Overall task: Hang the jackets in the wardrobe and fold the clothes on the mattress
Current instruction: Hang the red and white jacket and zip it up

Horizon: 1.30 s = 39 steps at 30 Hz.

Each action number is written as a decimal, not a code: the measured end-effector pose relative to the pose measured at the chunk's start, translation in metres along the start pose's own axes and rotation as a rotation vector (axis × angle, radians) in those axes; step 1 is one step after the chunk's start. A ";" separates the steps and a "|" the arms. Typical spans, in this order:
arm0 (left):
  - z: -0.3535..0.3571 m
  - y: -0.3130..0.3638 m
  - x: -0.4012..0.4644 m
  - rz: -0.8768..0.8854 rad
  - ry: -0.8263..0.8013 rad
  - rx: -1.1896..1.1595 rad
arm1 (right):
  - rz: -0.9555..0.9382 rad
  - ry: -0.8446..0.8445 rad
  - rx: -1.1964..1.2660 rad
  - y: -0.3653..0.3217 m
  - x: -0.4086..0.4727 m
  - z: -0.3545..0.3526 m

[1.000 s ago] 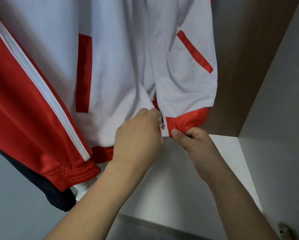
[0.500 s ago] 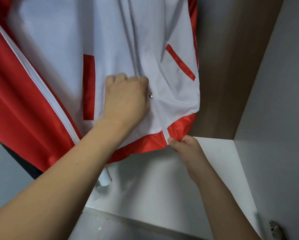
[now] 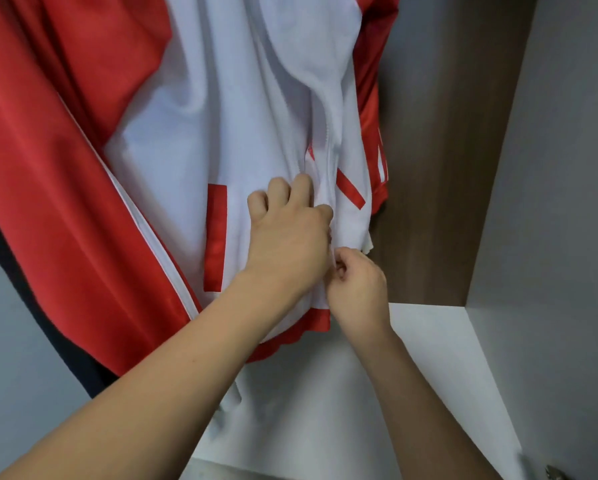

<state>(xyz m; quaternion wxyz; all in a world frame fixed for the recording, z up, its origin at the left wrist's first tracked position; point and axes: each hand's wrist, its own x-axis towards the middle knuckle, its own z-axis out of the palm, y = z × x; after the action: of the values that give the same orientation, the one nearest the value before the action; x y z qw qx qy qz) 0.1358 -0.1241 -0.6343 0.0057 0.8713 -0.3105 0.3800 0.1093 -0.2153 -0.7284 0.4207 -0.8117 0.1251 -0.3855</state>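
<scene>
We have the red and white jacket (image 3: 193, 140) hanging inside the wardrobe (image 3: 439, 168), its top out of view above us, so we cannot see what it hangs from. Its front zip (image 3: 327, 133) runs down the white panel and looks partly closed; the lower end is hidden behind our hands. Our left hand (image 3: 287, 233) has its fingers curled into the white fabric beside the zip, gripping it, though we cannot tell whether it holds the slider. Our right hand (image 3: 356, 285) sits just below and touching it, its fingertips pinched on the jacket's front edge near the red hem (image 3: 290, 336). A dark garment (image 3: 65, 344) hangs behind the red sleeve on the left. We judge this jacket as good as hung, with only the zip to finish. The mattress and the clothes to fold are not in view, so that part seems still ahead.
</scene>
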 end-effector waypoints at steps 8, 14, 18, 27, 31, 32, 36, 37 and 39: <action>-0.039 -0.015 0.073 0.097 0.161 0.116 | 0.089 -0.167 -0.131 -0.008 0.051 -0.019; -0.058 -0.026 0.108 0.134 0.228 0.203 | 0.091 -0.388 -0.347 -0.036 0.102 -0.026; -0.072 -0.041 0.132 0.102 0.240 0.221 | 0.100 -0.559 -0.276 -0.063 0.138 -0.040; -0.110 -0.064 0.193 0.174 0.411 0.334 | 0.033 -0.693 -0.407 -0.123 0.182 -0.055; -0.129 -0.073 0.223 0.324 0.382 0.417 | -0.125 -0.372 -0.142 -0.160 0.217 -0.067; -0.135 -0.075 0.230 0.349 0.382 0.451 | -0.147 -0.357 -0.188 -0.169 0.224 -0.067; -0.158 -0.085 0.257 0.292 0.412 0.543 | 0.039 -0.790 -0.407 -0.185 0.242 -0.068; -0.162 -0.087 0.262 0.271 0.410 0.538 | 0.045 -0.823 -0.417 -0.192 0.248 -0.071; -0.171 -0.089 0.271 0.275 0.404 0.519 | -0.033 -0.702 -0.341 -0.211 0.263 -0.078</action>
<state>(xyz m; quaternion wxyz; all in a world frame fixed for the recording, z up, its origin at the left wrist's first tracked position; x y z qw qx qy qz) 0.2124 -0.1560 -0.3122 -0.2058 0.7009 -0.3106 0.6081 0.2033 -0.2705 -0.3998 0.2906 -0.9544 0.0225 -0.0647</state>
